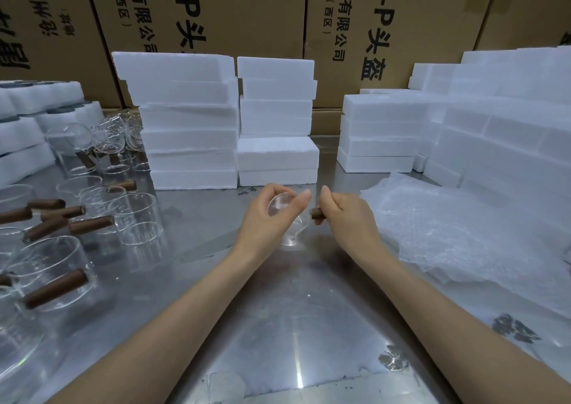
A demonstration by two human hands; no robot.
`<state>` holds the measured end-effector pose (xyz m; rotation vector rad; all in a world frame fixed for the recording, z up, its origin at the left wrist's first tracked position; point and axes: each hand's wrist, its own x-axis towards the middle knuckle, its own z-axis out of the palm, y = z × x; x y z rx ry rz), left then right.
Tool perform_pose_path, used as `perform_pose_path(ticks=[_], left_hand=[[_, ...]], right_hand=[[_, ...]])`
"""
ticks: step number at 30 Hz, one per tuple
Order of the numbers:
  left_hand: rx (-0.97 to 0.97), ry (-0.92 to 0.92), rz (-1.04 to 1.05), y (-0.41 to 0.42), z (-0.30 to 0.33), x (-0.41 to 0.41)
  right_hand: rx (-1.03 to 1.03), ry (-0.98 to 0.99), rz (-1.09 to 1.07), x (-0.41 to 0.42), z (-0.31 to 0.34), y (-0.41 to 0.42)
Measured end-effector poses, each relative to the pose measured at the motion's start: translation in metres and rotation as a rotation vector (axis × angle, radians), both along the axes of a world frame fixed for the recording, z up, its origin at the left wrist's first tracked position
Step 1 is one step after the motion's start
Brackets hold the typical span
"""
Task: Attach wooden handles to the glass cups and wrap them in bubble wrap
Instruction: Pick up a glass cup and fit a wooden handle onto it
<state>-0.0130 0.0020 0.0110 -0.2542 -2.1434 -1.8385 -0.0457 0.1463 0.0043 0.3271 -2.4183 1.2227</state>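
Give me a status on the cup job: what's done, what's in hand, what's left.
Done: several cups with handles stand at the left. In hand: the left hand holds a glass cup while the right hand grips a wooden handle at its side. Left: bare cups and loose handles wait at the left, and the bubble wrap lies unused at the right; no wrapped cup shows.

Wooden handle [315, 212] mostly inside right hand [343, 215]
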Motion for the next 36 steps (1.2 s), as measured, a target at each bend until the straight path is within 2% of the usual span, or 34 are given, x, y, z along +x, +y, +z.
perform_pose_path(ticks=[3, 6, 8, 12, 15, 18, 20, 25, 29, 32, 36], left_hand=[[-0.073, -0.013, -0.184, -0.004, -0.002, -0.001], [-0.223, 0.042, -0.202, -0.007, -0.004, -0.003], [-0.220, 0.088, -0.124, -0.007, -0.003, -0.003], [-0.125, 0.035, 0.022, -0.006, 0.003, -0.001], [-0.121, -0.043, 0.068, -0.007, 0.004, -0.001], [-0.239, -0.040, 0.093, -0.006, 0.000, 0.000], [-0.267, 0.046, 0.088, -0.004, 0.002, 0.004], [-0.501, 0.485, 0.116, 0.001, 0.005, 0.009], [-0.375, 0.515, 0.168, 0.004, 0.007, 0.015], [-0.198, 0.427, 0.159, 0.008, 0.011, 0.016], [-0.066, 0.338, 0.174, 0.007, 0.014, 0.015]], right_hand=[[-0.147, -0.070, -0.027, 0.000, 0.005, 0.007], [-0.214, -0.199, -0.053, 0.000, 0.010, 0.010], [-0.171, -0.204, -0.055, 0.001, 0.011, 0.009], [0.089, 0.088, 0.002, 0.007, 0.011, 0.006], [0.196, 0.059, 0.068, 0.007, 0.010, 0.000], [0.120, -0.039, 0.069, 0.004, 0.008, -0.002], [0.044, -0.142, 0.072, 0.004, 0.008, -0.002], [-0.238, -0.461, 0.154, 0.006, 0.016, 0.000], [-0.218, -0.520, 0.144, 0.008, 0.016, -0.004], [-0.171, -0.555, 0.124, 0.010, 0.015, -0.009], [-0.189, -0.582, 0.151, 0.014, 0.016, -0.009]])
